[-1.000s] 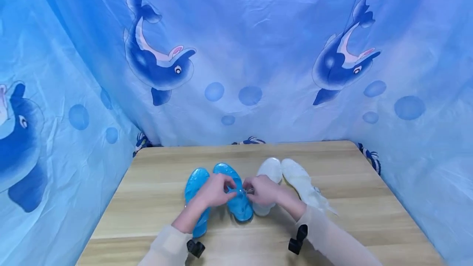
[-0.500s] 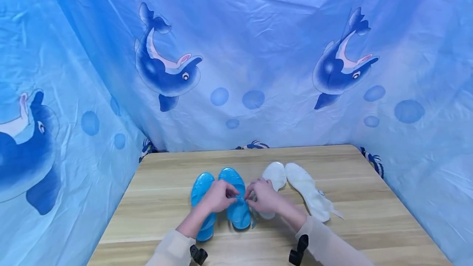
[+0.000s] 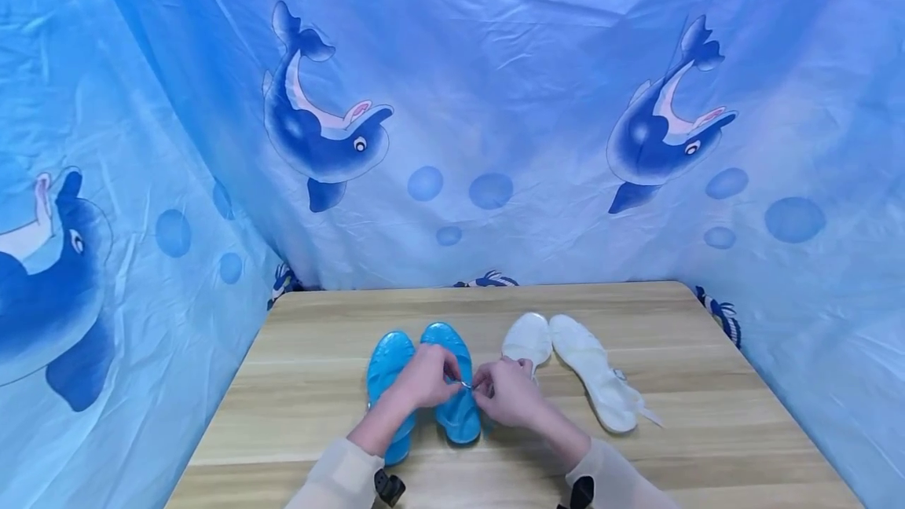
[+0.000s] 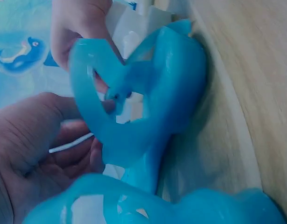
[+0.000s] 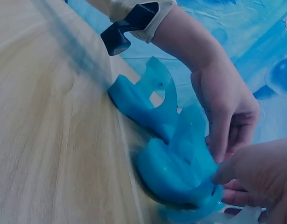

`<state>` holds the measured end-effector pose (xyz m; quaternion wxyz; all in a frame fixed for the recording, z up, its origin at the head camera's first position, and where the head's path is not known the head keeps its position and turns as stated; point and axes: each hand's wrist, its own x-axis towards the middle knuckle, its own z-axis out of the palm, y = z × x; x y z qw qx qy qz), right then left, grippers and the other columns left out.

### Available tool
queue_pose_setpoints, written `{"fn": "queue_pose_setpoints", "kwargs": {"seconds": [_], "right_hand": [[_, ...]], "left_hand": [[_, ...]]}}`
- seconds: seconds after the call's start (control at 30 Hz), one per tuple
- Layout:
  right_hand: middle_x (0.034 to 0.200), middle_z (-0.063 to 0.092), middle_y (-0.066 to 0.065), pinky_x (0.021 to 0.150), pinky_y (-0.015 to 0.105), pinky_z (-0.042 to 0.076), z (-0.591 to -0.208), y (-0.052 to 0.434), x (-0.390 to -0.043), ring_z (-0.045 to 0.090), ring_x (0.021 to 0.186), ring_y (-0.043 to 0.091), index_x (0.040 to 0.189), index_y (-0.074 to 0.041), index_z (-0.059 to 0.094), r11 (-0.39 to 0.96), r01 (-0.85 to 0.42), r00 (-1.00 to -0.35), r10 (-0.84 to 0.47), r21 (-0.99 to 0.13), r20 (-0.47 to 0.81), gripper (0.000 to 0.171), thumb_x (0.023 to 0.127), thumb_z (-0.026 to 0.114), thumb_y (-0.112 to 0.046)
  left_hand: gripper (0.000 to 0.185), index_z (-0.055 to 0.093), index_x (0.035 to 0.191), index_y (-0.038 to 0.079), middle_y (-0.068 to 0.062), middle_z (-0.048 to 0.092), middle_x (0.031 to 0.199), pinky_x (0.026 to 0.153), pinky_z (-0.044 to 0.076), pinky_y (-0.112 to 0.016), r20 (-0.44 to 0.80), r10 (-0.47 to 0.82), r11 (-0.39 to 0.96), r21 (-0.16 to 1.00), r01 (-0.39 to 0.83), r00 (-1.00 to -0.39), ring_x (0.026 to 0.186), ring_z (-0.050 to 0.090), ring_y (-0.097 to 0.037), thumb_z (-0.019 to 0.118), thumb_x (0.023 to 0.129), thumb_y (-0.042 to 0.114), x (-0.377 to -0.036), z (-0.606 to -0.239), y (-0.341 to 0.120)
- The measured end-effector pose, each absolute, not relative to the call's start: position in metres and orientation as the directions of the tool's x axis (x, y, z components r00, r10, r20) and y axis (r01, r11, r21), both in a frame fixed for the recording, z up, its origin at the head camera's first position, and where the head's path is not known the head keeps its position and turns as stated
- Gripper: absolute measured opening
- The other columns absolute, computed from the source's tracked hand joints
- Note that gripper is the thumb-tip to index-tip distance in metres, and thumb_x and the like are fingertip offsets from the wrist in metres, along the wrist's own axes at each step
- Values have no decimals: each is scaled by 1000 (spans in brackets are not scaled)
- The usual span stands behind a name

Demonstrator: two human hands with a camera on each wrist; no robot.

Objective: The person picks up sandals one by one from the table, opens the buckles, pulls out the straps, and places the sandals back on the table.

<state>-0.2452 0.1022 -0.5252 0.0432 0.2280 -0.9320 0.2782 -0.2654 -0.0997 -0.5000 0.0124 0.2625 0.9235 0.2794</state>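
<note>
At lower centre, the left hand [image 3: 423, 378] and right hand [image 3: 505, 391] are both pinching the ankle strap [image 4: 94, 100] of the right blue jelly sandal [image 3: 451, 383], apparently mid-fastening, while the white sandals [image 3: 590, 370] are lying untouched.

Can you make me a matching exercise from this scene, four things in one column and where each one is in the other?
1. blue sandals
2. white sandals
3. dolphin curtain
4. hands: left hand, right hand

A. behind the table
B. at the blue sandal's strap
C. on the table, at left
D. on the table, at right

Pairs: 1-C, 2-D, 3-A, 4-B
</note>
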Motion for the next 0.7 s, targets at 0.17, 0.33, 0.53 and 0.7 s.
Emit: {"fn": "queue_pose_setpoints", "kwargs": {"seconds": [0.17,0.33,0.53,0.7], "right_hand": [[87,81,-8,105,71,34,-528,102,-245,73,86,8,94,-15,83,715,-487,-873,-388,-502,294,2,92,81,-15],[86,81,-9,111,76,33,-531,100,-244,75,85,4,89,-19,81,701,-508,-860,-384,-501,335,6,89,85,-15],[77,78,-12,106,69,41,-537,99,-241,71,76,-3,81,-21,79,711,-546,-829,-382,-444,408,11,87,86,-14],[79,80,-11,95,52,48,-540,98,-241,70,75,-4,84,-19,84,720,-563,-809,-379,-406,448,7,88,87,-15]], "left_hand": [[17,84,109,6,-2,80,92,65,56,-19,105,560,629,592,504,-822,71,64,0,80,94,13,-266,-499,-99],[10,86,102,10,1,81,87,65,56,-18,48,573,634,607,479,-818,70,63,1,81,94,12,-266,-500,-100],[13,85,105,9,-3,82,95,72,59,-20,-18,581,620,657,429,-814,79,70,-5,81,93,7,-270,-501,-105],[13,84,108,11,-1,82,99,76,59,-18,-49,633,588,679,439,-773,82,70,-3,80,96,11,-279,-508,-112]]}}
